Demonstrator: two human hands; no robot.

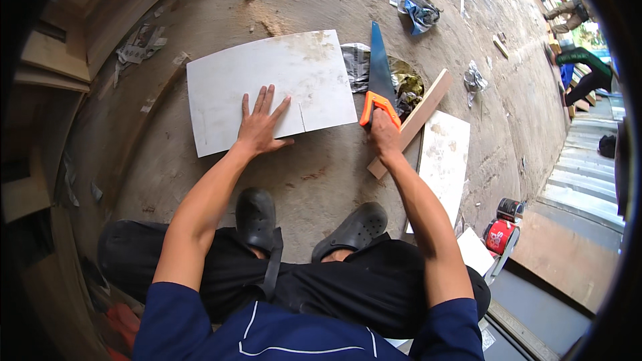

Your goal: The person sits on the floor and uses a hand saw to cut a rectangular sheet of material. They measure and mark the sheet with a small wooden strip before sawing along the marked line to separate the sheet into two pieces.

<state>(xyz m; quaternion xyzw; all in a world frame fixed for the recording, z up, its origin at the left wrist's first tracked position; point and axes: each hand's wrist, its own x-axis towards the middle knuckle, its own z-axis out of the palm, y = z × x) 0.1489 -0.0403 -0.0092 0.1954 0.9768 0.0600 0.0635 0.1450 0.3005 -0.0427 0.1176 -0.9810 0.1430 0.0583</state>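
Observation:
My left hand (260,127) lies flat with fingers spread on a white rectangular board (267,87) on the dusty floor, near the board's lower edge. A short cut runs up from that edge just right of my hand. My right hand (383,135) grips the orange handle of a handsaw (380,70). Its dark blade points away from me, beside the board's right edge and above crumpled wrappers. I am squatting, and my two black clogs (256,214) rest on the floor below the board.
A wooden batten (418,117) lies diagonally under my right hand, with a second white panel (445,160) beside it. A red-and-black tool (500,234) sits at lower right. Timber planks are stacked at left. Other people bend over at far right (582,70).

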